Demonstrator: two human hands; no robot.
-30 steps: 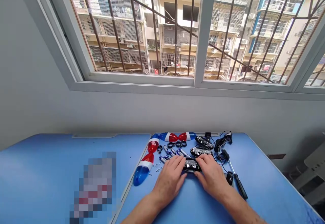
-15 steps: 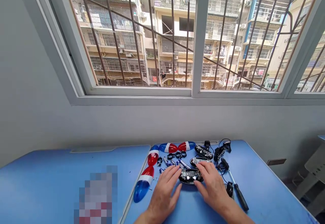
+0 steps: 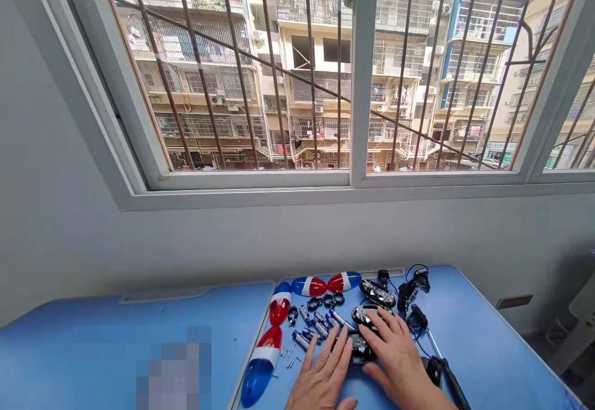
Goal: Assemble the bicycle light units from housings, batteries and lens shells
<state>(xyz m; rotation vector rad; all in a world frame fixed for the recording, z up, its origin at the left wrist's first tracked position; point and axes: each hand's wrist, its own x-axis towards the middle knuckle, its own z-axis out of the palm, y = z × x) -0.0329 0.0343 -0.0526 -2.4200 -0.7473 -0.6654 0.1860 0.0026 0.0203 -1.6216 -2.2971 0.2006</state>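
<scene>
A black oval housing with a shiny clear top (image 3: 361, 348) lies on the blue table between my hands. My left hand (image 3: 320, 376) is open, its fingers stretched out over the housing's left end. From the right, my right hand (image 3: 395, 354) rests with spread fingers at the housing's other end; whether it presses on it I cannot tell. Just behind are a second such housing (image 3: 365, 315), partly hidden by my right fingers, and a third (image 3: 377, 293). Small blue-and-white cylinders (image 3: 320, 325) that look like batteries lie beyond my left fingertips, with loose screws (image 3: 291, 362) beside them.
Red, white and blue covers (image 3: 264, 360) line the left side, more covers (image 3: 326, 284) the back. Black ring clamps (image 3: 328, 300) sit before them. At right are black corded parts (image 3: 409, 292) and a screwdriver (image 3: 454, 382). A table seam (image 3: 253, 348) runs left of the covers.
My left hand has shifted right and nearer, its fingers now flatter over the housing. My right hand has moved slightly right and down in the view. The view has tilted up a little.
</scene>
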